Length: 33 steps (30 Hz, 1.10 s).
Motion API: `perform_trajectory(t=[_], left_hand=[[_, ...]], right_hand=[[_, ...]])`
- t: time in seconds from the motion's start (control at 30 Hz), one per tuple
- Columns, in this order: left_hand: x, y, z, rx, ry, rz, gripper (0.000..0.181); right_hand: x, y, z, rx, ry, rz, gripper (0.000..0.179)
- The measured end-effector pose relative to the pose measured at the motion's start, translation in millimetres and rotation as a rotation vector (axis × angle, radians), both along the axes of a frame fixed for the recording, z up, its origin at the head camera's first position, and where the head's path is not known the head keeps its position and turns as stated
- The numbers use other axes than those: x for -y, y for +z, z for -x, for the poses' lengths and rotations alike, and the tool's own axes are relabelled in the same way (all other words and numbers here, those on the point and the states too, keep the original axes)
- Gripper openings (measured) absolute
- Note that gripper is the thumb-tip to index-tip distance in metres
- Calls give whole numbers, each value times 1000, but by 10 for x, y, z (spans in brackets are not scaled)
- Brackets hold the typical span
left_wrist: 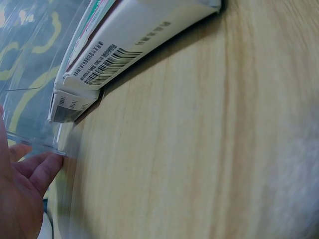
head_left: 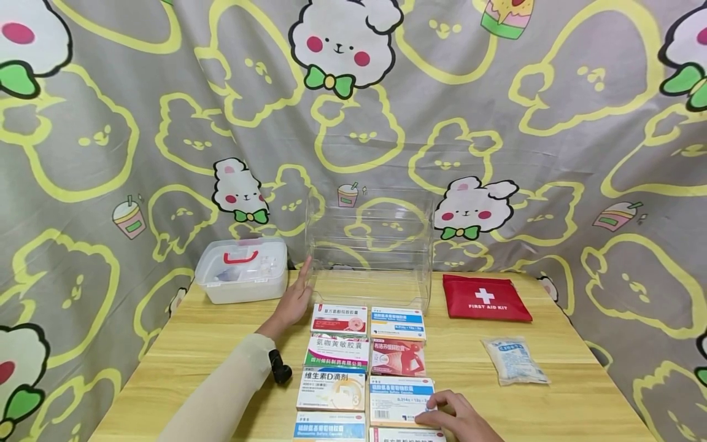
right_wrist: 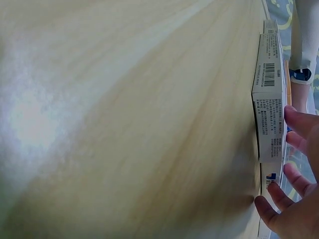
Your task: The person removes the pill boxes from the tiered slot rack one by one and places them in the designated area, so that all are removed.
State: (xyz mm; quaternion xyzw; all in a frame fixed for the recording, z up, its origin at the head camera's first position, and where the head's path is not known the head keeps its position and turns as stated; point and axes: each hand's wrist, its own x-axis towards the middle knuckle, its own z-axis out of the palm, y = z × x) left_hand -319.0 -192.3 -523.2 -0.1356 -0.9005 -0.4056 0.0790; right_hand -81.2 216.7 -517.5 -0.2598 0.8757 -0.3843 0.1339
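Note:
In the head view my left hand (head_left: 295, 299) reaches to the left side of a clear plastic tiered rack (head_left: 371, 279), one finger extended along its side panel. The left wrist view shows this hand's fingertips (left_wrist: 47, 172) at the rack's lower edge. My right hand (head_left: 457, 417) rests its fingertips on the right part of a blue-and-white medicine box (head_left: 394, 399) lying flat on the table. Seen from the right wrist, those fingers (right_wrist: 294, 179) are spread and loosely bent along the row of boxes; the palm is partly out of frame.
Two columns of medicine boxes, including a vitamin D box (head_left: 331, 390) and a red box (head_left: 397, 357), lie before the rack. A lidded box with a red handle (head_left: 241, 279) stands left. A red first aid pouch (head_left: 486, 299) and a small white packet (head_left: 513, 362) lie right.

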Motion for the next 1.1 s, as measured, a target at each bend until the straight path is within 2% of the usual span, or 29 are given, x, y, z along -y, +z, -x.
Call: perform_trajectory(t=[0.3,0.43,0.6,0.7,0.83,0.97,1.1], left_hand=[[13,13,-6,7,-1,0,71],[31,24,-10,13,0,9,69],[37,15,-12,0,8,11,69],[40,6,-12,-21,10,10,71],[48,6,-13,-47,8,25,71],[59,37,-24,-37,7,60,71],[78,103,-58,-26,9,105,71]], right_hand=[[17,33,14,17,3,-5,35],[21,85,68,59,-4,2,39],[6,213,189,63,-58,-82,39],[2,306,287,-31,-110,-164,43],[5,391,438,-231,-215,-236,43],[-34,427,627,-404,-291,-231,45],[-108,470,840,-477,-327,-208,47]])
